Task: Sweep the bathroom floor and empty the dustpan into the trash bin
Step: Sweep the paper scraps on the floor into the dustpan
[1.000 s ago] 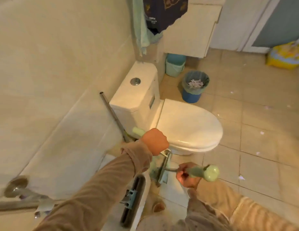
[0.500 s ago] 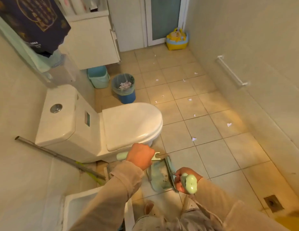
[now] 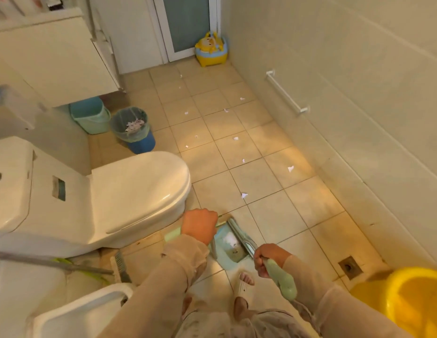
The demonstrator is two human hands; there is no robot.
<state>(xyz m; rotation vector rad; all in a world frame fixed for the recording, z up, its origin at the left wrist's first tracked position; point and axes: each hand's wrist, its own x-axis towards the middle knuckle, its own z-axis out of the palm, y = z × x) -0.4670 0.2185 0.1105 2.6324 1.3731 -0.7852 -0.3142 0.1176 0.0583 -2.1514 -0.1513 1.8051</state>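
My left hand (image 3: 199,225) is closed around a pale green handle (image 3: 172,234) just in front of the toilet base. Under it a teal dustpan (image 3: 228,245) sits low over the floor tiles with a little whitish dirt in it. My right hand (image 3: 268,258) grips a second pale green handle (image 3: 283,281), whose long grey-green broom head (image 3: 242,236) lies against the dustpan's right edge. The trash bin (image 3: 137,132), blue with a clear liner and paper inside, stands beyond the toilet. Several white paper scraps (image 3: 244,195) dot the tan floor.
A white toilet (image 3: 129,191) fills the left. A teal bucket (image 3: 90,115) sits under the cabinet. A yellow potty (image 3: 211,51) stands by the door, a yellow basin (image 3: 412,301) at bottom right near a floor drain (image 3: 350,267). A long-handled floor tool (image 3: 54,262) lies at left.
The view swung from the wall beside the toilet to the open floor. Both hands brought the broom and dustpan out from the toilet's side to the tiles in front of it.
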